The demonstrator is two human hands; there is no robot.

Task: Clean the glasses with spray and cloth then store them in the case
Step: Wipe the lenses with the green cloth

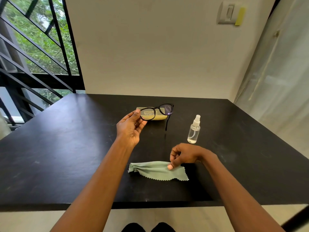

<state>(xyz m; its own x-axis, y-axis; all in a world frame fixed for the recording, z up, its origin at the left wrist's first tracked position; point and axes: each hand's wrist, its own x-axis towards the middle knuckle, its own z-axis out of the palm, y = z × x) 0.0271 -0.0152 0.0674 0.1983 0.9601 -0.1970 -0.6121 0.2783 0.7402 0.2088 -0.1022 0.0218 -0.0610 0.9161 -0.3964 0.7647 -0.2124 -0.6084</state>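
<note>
My left hand holds black round-framed glasses by the left lens rim, raised above the table with one temple arm hanging down. Behind the glasses lies a closed yellow-green case with printed text on its lid. A clear spray bottle with a white nozzle stands upright to the right of the case. My right hand pinches the upper right part of a pale green cleaning cloth, which lies crumpled on the black table.
The table's front edge runs just below the cloth and its far edge meets a white wall. A window with black bars is at the left. A pale curtain hangs at the right, and a wall switch sits high on the wall.
</note>
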